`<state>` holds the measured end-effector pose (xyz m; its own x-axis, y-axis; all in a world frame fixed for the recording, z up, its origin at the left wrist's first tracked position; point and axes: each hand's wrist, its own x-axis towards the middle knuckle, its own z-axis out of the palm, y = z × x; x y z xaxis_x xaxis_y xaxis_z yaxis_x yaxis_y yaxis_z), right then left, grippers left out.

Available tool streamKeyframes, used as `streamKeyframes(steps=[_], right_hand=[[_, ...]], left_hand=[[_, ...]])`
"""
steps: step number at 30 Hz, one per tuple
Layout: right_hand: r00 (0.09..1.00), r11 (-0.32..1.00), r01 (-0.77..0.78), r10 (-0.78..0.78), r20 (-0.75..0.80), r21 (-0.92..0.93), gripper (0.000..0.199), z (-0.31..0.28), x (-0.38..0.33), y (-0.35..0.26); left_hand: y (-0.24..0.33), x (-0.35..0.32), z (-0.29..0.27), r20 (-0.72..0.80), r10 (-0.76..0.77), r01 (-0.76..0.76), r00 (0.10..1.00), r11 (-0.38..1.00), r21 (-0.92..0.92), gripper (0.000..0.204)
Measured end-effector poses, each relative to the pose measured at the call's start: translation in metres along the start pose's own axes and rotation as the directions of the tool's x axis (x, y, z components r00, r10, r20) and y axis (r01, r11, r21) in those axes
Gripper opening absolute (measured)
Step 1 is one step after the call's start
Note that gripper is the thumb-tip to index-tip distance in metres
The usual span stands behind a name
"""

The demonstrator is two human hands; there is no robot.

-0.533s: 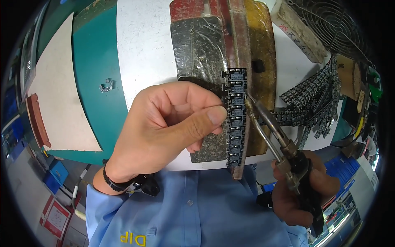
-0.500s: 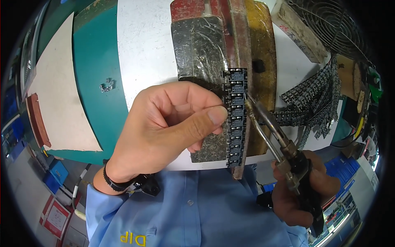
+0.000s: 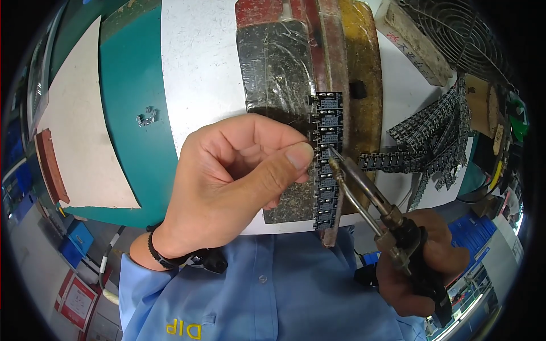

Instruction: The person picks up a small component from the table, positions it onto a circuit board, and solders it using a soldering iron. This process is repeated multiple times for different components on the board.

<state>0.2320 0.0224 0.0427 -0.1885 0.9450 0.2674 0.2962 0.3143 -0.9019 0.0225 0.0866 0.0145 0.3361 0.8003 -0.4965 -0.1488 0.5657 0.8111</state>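
Observation:
A long black strip of small circuit boards lies along a reddish-brown rail in front of me. My left hand is at the strip's left edge, with thumb and forefinger pinched together; what lies between the fingertips is too small to make out. My right hand grips a soldering gun by its black handle. Two thin metal parts, the iron and a feed tube, reach up and left from it. Their tips rest at or just over a board near the middle of the strip, close to my left fingertips.
More black board strips lie heaped at the right. Beyond them are a worn block and a round fan grille. Small metallic bits sit on the green mat, beside a pale board.
My right hand has brought the soldering gun's tip left and slightly down, from the strip's right edge onto a board. My left hand has hardly moved.

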Motion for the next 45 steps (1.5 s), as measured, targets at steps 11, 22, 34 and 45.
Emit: streamKeyframes(steps=[11, 22, 34, 45], right_hand=[[0.997, 0.995, -0.002, 0.01, -0.077, 0.098, 0.034, 0.004, -0.01, -0.004], [0.973, 0.995, -0.018, 0.04, -0.225, 0.099, 0.043, 0.018, -0.016, 0.0], [0.977, 0.978, 0.205, -0.203, -0.062, 0.034, 0.051, -0.002, -0.022, 0.009], [0.976, 0.973, 0.217, -0.219, 0.018, 0.081, 0.051, -0.002, -0.012, 0.018]], left_hand=[[-0.003, -0.001, 0.001, -0.021, 0.002, -0.003, 1.0, 1.0, -0.022, 0.014], [-0.006, -0.002, -0.002, -0.029, 0.017, -0.018, 0.999, 0.999, -0.046, 0.014], [-0.006, 0.002, -0.006, 0.027, -0.013, 0.014, 1.0, 0.999, -0.051, 0.014], [-0.007, 0.003, -0.008, 0.005, -0.03, 0.03, 1.0, 0.998, -0.046, 0.016]])
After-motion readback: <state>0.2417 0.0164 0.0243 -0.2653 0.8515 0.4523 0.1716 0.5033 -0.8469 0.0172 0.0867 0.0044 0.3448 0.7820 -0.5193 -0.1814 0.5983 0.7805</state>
